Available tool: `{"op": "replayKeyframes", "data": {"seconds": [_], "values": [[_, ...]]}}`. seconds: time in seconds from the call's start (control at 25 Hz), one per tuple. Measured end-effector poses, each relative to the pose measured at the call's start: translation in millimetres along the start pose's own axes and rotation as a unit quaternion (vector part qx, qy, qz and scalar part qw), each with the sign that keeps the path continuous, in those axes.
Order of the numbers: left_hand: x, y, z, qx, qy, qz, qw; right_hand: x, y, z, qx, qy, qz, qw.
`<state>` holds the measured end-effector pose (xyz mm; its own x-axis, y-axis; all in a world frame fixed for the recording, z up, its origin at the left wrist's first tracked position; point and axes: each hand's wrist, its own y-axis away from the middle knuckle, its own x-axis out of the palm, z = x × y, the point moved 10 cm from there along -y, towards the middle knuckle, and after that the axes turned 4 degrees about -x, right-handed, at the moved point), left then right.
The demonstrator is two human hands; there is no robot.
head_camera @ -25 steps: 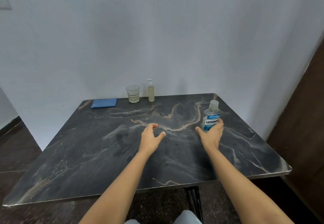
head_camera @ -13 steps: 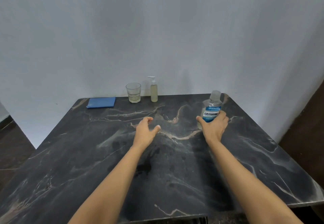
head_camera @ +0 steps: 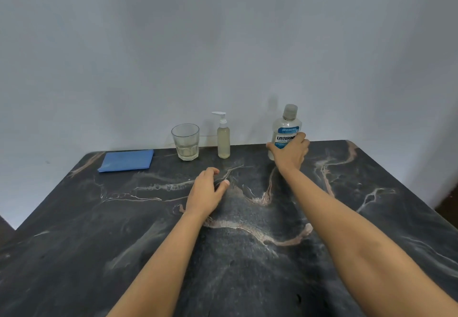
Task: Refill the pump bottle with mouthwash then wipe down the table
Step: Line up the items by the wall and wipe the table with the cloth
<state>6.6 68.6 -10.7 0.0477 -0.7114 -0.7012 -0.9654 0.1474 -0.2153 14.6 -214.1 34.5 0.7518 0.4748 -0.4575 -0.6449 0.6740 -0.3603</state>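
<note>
Nearest, the left hand (head_camera: 207,192) is held empty and loosely curled above the dark table (head_camera: 247,267). Farther on, the mouthwash bottle (head_camera: 286,128) (cap on) is gripped upright by the right hand (head_camera: 291,154). At the back edge stands the pump bottle (head_camera: 223,138), between glass (head_camera: 186,141) and mouthwash. The pump should be unscrewed first, and its bottle steadied while pouring.

Table (head_camera: 104,230) rear edge, left to right: cloth (head_camera: 126,160), glass (head_camera: 186,141), pump bottle (head_camera: 223,138), mouthwash bottle (head_camera: 286,128).

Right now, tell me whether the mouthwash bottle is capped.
Capped: the grey cap sits on the mouthwash bottle, held upright in the right hand.
</note>
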Motion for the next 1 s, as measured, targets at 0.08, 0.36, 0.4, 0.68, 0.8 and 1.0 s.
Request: {"op": "replayKeyframes", "data": {"seconds": [0.08, 0.36, 0.4, 0.68, 0.8, 1.0], "values": [[6, -7, 5, 0.005, -0.014, -0.009, 1.0, 15, -9, -4, -0.001, 0.003, 0.001, 1.0], [10, -7, 2, 0.039, -0.046, -0.026, 0.998, 37, -23, -11, -0.005, 0.033, -0.012, 0.999], [10, -7, 3, 0.038, -0.044, -0.027, 0.998, 38, -22, -13, -0.008, 0.042, -0.011, 0.999], [-10, -1, 2, 0.029, 0.009, -0.033, 0.999, 34, -16, -13, 0.017, 0.059, 0.029, 0.998], [-50, 7, 14, 0.03, 0.004, -0.05, 0.998, 21, 20, -4, 0.018, 0.133, 0.004, 0.991], [-124, 50, 90, -0.045, -0.011, -0.088, 0.995, 69, 115, 78, -0.23, 0.158, 0.114, 0.953]]}}
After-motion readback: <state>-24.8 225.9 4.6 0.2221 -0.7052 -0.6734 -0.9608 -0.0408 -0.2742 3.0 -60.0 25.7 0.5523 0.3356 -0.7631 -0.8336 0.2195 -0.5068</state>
